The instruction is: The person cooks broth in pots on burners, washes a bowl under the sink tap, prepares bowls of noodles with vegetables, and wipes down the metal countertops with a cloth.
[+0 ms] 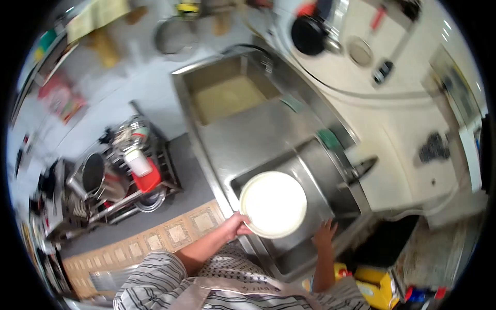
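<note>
My left hand (pixel 238 225) grips the lower left rim of a round white plate (pixel 274 204), its fingers closed on the edge. The plate is held over the nearer sink basin (pixel 289 261), and its washed-out surface hides detail. To the right of the plate, apart from it, my right hand (pixel 324 232) is over the basin with its fingers spread and nothing in them. A faucet (pixel 356 173) stands at the basin's right side. A green scouring pad (pixel 327 138) lies on the ledge by the basin's far corner.
A farther basin (pixel 227 95) holds cloudy water, with another green pad (pixel 293 103) beside it. At left, a rack (pixel 168 168) bears a steel pot (pixel 98 175) and other kitchenware. A black pan (pixel 308 35) and a strainer (pixel 360 50) are at upper right.
</note>
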A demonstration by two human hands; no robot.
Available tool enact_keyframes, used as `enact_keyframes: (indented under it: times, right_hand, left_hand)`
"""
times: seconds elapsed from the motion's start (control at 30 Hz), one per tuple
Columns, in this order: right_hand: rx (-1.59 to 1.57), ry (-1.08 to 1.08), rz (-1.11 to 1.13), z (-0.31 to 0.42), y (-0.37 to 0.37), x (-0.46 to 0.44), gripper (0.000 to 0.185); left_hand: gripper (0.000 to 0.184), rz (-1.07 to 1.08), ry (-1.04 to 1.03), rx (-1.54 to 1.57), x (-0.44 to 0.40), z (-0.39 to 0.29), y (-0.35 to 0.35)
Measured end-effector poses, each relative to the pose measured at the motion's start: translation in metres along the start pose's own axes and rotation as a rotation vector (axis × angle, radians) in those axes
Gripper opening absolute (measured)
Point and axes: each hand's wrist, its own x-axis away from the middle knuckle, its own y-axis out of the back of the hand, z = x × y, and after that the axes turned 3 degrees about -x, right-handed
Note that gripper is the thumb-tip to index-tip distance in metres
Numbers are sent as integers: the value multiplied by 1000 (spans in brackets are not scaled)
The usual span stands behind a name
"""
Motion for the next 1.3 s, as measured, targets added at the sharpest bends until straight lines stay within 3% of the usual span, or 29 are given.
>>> enact_keyframes:
  times: [0.03,0.1,0.17,0.2,0.37,0.4,0.53,0.67,0.7,0.8,0.97,1.07,1.13,1.2,1.27,1.3]
  right_hand:
    - [90,60,2,36,12,21,55]
    - [-821,-77,285,101,43,31,62]
    - [-1398,-229,423,191,89,61,68]
    - [-1524,-101,458,223,92,66,70]
    - [-1325,134,761,382,109,88,65]
    - [-1303,193,789,411,102,90,66]
    - [-1191,367,851,545,107,139,37]
    - [-1113,453,870,661,96,185,33]
    - [-1018,473,976,687,101,189,43]
    - [-1033,566,1179,787,87,221,39]
    - [-851,810,1310,944,58,261,37]
    - [-691,865,1459,1036,27,277,33]
    - [-545,818,1503,1104,3,291,31]
    - [-492,900,1464,1164,19,327,31]
    - [-509,996,1505,1224,26,364,31]
    - [-518,1004,1599,1253,19,375,33]
  left_hand:
    - [68,33,-52,12,12,3,22]
    - [70,81,-83,71,46,1,60]
    - [68,3,-132,100,96,-2,88]
    - [67,-32,-151,106,116,-4,105]
    - [69,-110,-293,228,213,17,214]
    - [69,-161,-339,254,236,23,230]
    - [70,-297,-493,350,330,48,309]
    - [71,-441,-656,397,418,73,382]
    - [71,-492,-669,397,433,77,396]
    - [71,-622,-672,412,499,84,445]
    - [73,-836,-640,495,576,97,529]
    - [81,-996,-665,674,623,127,587]
    - [77,-1188,-694,790,675,140,608]
    - [70,-1514,-563,634,727,168,629]
    - [64,-1871,-552,522,775,186,629]
    - [62,-1943,-643,576,790,199,637]
